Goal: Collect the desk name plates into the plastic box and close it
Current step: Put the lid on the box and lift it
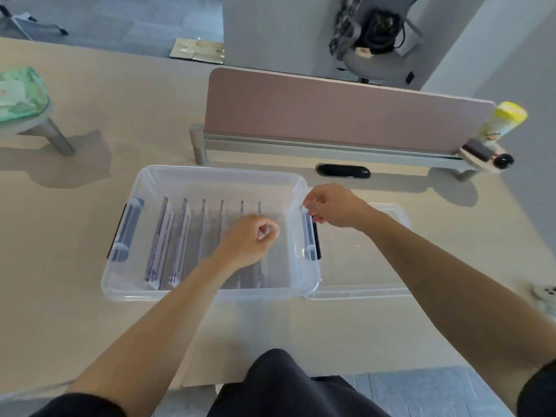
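Clear lid (361,279) lies just right of the plastic box (210,291), nearer the right hand (334,207) (curled at the rim); the left hand (249,236) curls over the name plates (180,236). I cannot tell what either holds.

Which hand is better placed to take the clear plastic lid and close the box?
Right. The right hand is at the right rim of the transparent plastic box, beside the clear plastic lid lying there. The left hand is inside the box.
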The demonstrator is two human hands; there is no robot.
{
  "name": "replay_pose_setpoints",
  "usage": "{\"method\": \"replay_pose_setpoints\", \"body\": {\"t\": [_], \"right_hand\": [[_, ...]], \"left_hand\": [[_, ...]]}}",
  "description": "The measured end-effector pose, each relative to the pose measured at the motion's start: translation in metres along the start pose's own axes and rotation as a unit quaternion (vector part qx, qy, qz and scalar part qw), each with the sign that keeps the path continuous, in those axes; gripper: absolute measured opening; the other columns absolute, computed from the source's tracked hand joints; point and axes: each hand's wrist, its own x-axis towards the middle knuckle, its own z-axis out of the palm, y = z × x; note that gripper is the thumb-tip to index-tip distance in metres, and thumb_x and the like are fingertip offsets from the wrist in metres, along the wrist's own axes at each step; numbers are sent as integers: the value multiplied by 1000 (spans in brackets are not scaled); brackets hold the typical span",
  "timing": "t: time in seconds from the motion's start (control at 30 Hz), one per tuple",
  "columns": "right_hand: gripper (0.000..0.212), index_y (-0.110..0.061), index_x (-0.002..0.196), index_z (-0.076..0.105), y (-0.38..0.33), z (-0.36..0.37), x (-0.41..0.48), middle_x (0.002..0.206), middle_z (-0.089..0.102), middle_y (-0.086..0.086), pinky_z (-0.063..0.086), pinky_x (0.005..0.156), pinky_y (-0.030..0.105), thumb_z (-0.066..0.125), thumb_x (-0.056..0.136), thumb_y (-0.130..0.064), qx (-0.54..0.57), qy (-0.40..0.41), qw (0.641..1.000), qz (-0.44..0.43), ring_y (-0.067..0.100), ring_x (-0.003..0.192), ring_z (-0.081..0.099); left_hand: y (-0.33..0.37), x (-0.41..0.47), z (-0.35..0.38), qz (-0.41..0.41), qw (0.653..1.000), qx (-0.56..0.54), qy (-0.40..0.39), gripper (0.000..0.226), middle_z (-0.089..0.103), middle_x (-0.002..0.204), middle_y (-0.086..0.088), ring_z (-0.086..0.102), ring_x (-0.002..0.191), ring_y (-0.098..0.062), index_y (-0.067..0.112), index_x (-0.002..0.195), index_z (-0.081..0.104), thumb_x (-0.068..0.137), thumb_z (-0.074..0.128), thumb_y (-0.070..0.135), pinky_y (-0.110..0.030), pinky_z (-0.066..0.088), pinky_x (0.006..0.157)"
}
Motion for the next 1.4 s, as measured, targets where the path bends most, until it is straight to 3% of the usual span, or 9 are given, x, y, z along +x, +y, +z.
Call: {"method": "replay_pose_setpoints", "body": {"t": [0.13, 0.33, 0.53, 0.73, 0.83, 0.93, 1.1, 1.23, 1.4], "right_hand": [[13, -24, 92, 65, 37, -29, -27, 87, 73, 1, 59, 81, 40, 58, 94, -35, -49, 26, 998, 21, 13, 76, 71], [28, -23, 99, 67, 103, -70, -45, 91, 73, 1, 56, 82, 36, 57, 93, -49, -79, 47, 995, 44, 15, 82, 70], [36, -23, 111, 68, 177, -120, -19, 101, 62, -3, 50, 84, 34, 55, 94, -53, -96, 38, 994, 39, 21, 97, 63], [42, -20, 112, 66, 230, -158, 42, 115, 67, 4, 50, 90, 38, 51, 95, -55, -150, -20, 988, -5, 24, 104, 59], [44, -20, 116, 62, 250, -162, 80, 122, 64, 4, 49, 93, 41, 52, 93, -56, -201, -62, 978, -11, 26, 110, 57], [54, -20, 131, 54, 265, -155, 112, 134, 55, 4, 46, 92, 40, 57, 91, -56, -240, -98, 966, -12, 26, 119, 53], [80, -20, 143, 42, 285, -129, 156, 142, 48, 7, 43, 102, 46, 71, 79, -58, -272, -136, 952, -17, 31, 127, 49], [100, -19, 144, 35, 295, -105, 180, 141, 47, 9, 41, 104, 49, 78, 66, -63, -276, -163, 947, -28, 34, 126, 48], [111, -19, 140, 37, 305, -85, 200, 136, 47, 7, 41, 102, 49, 75, 54, -78, -320, -172, 930, -52, 32, 125, 46]], "left_hand": [[36, 19, 26, 36, 999, 5, -35, 20, 58, 100, 3, 58, 89, -12, 23, 108, 69, 93, 58, 29, -20, 38, 74], [90, 63, 65, 69, 993, 45, -90, 32, 49, 111, 4, 51, 96, -10, 25, 123, 61, 92, 58, 33, -24, 39, 88], [146, 130, 102, 35, 989, 98, -101, 38, 48, 120, 2, 53, 109, -17, 29, 127, 57, 90, 60, 37, -33, 44, 96], [163, 203, 127, -62, 967, 223, -104, 71, 32, 146, -8, 30, 134, -33, 24, 146, 38, 85, 68, 44, -44, 35, 106], [149, 228, 142, -132, 939, 276, -156, 96, 33, 150, -10, 32, 135, -35, 21, 150, 29, 73, 76, 54, -45, 37, 106], [137, 241, 156, -176, 916, 304, -191, 105, 36, 147, -7, 35, 132, -33, 21, 147, 29, 64, 81, 58, -44, 37, 102], [115, 256, 178, -171, 893, 356, -217, 114, 43, 137, -6, 39, 124, -31, 21, 143, 34, 50, 87, 61, -41, 34, 98], [98, 264, 193, -152, 866, 425, -218, 110, 42, 127, -7, 38, 116, -28, 21, 130, 41, 40, 85, 64, -39, 33, 96], [81, 279, 199, -139, 865, 444, -189, 96, 45, 121, -6, 43, 109, -27, 20, 121, 45, 45, 88, 60, -40, 36, 90]]}}
